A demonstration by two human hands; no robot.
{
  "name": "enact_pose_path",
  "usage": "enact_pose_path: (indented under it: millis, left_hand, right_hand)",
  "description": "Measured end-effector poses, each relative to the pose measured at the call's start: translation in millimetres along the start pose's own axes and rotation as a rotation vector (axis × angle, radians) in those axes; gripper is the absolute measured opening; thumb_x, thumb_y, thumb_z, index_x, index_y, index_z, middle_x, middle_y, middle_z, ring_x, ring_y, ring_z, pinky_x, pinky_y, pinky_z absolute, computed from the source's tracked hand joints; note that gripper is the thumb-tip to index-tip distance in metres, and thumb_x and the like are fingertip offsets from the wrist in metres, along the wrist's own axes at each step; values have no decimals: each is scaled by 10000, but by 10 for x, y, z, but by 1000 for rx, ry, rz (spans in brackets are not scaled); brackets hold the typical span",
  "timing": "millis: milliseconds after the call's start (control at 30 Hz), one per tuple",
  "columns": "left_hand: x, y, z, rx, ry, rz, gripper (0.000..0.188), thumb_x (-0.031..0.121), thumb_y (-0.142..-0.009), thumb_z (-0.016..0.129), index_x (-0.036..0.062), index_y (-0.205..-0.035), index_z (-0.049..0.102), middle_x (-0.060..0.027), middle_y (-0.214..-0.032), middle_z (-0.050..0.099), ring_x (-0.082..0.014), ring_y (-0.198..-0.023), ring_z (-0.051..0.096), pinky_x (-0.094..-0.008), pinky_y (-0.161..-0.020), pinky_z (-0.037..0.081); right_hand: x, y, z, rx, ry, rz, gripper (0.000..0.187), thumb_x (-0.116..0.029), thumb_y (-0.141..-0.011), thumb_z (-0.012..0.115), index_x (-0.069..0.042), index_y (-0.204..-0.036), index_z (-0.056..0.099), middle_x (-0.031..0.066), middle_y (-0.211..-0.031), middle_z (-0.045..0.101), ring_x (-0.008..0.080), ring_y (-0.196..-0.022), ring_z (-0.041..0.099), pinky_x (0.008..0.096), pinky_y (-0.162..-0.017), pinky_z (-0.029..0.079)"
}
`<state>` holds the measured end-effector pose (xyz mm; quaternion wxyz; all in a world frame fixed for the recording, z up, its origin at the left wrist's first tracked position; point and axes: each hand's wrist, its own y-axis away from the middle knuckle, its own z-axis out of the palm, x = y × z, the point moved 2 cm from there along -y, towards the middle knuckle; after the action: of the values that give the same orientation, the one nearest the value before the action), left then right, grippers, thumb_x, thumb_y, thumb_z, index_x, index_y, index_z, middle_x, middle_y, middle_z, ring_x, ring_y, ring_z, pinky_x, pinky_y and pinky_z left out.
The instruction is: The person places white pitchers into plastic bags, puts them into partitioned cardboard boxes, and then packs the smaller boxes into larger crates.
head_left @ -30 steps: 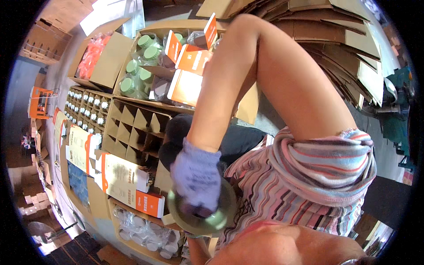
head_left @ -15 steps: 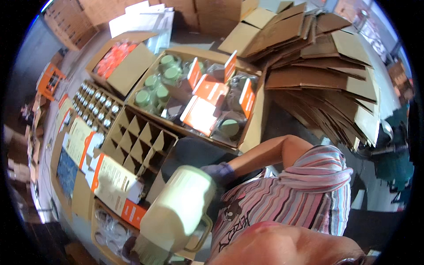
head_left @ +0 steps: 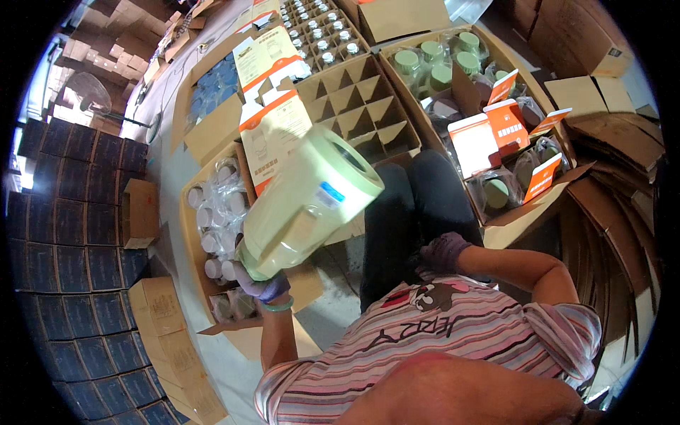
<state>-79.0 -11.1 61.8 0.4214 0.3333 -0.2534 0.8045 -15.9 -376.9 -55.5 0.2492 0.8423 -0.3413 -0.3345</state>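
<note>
My left hand (head_left: 263,283), in a purple-grey glove, is closed round the lower end of a pale green jug (head_left: 301,212). The jug is tilted, its dark round opening towards the upper right, and a blue label shows near that end. My gloved right hand (head_left: 445,253) rests by my lap, away from the jug; its fingers are too dark to make out. Under the jug's left side stands a carton (head_left: 190,244) of plastic-wrapped pieces with pale round ends (head_left: 212,219). Behind the jug are white-and-orange printed boxes (head_left: 273,134) and a carton with cardboard dividers (head_left: 372,113).
At right, a large carton (head_left: 510,230) holds green-lidded wrapped containers (head_left: 407,62) and orange-and-white boxes (head_left: 506,126). Silver-topped pieces (head_left: 326,57) stand far ahead. Flattened cardboard (head_left: 609,212) lies at far right. Dark blue boxes (head_left: 64,219) are stacked left, near a fan (head_left: 88,92).
My view has swung left. The jug is now raised and tilted, its open end towards the upper right. My right hand has come away from beside it to my lap.
</note>
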Motion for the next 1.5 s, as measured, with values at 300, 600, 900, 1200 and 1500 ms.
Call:
enact_pose_path:
  millis: [300,600,900,1200,1500]
  left_hand:
    - [-104,61,-79,240,-129,54,547,461,-891,455,65,-1265,509,-103,-1268,539,-275,-1140,531,-465,-930,457]
    - [-105,53,72,258,-66,-81,551,434,-892,442,56,-1291,476,-134,-1286,523,-316,-1169,507,-467,-986,422]
    - [-192,175,-53,315,-289,-54,465,333,-895,466,16,-1234,495,-156,-1227,538,-304,-1066,559,-446,-868,497]
    - [-74,259,-19,364,-204,-21,487,338,-849,543,22,-1219,523,-137,-1210,564,-301,-1054,578,-416,-855,519]
    - [-46,833,-1059,161,-1048,131,602,443,-842,555,0,-1244,489,-131,-1231,555,-261,-1089,566,-413,-910,475]
  right_hand:
    - [617,500,-1146,995,-1095,-171,191,-235,-910,581,-61,-982,609,22,-798,607,107,-737,573,258,-680,476]
    - [922,627,-1577,924,-1662,-497,251,-187,-897,469,-35,-1091,515,63,-1000,580,163,-987,568,353,-916,461]
    - [576,818,-953,270,-1205,-317,450,-318,-959,397,38,-1211,504,99,-1009,618,146,-867,582,287,-818,464]
    - [176,690,-909,380,-389,108,708,-454,-773,665,-111,-1329,393,162,-755,653,331,-750,650,410,-680,491]
    - [124,-64,-648,660,-702,-225,361,-255,-815,665,-32,-1093,610,122,-926,676,178,-826,638,319,-772,498]
